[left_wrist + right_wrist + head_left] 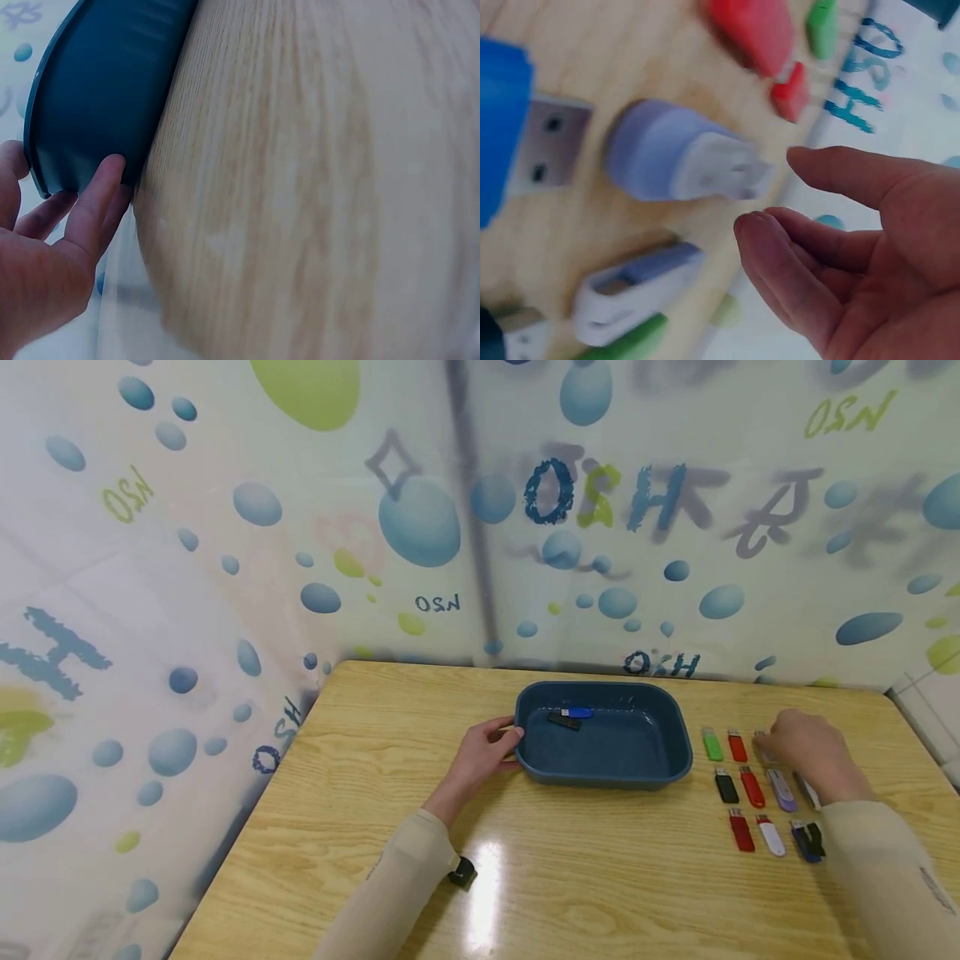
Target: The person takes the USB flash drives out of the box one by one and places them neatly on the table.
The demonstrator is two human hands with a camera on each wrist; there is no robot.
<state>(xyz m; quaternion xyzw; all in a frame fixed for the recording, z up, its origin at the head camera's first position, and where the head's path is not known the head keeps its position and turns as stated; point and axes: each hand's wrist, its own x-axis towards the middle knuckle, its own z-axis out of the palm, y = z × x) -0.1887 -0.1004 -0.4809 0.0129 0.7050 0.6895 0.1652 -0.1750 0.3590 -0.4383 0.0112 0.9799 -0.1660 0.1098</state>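
At its left end, a dark blue plastic tub (603, 775) is gripped by my left hand (483, 750), the thumb at the rim and the fingers against the outer wall (97, 97). A blue USB stick (577, 713) and a black USB stick (564, 721) lie inside it. My right hand (813, 752) hovers over the rows of USB sticks on the right. Its thumb and fingers are apart with nothing visible between them in the right wrist view. Closest to them there is a purple and white USB stick (660, 154). In the head view the hand partly covers some sticks.
Around the right hand lie a green USB stick (712, 745), red ones such as a red USB stick (737, 747), a black USB stick (726, 787) and several others. The wooden table (360, 777) meets a patterned curtain (420, 610) at the back.
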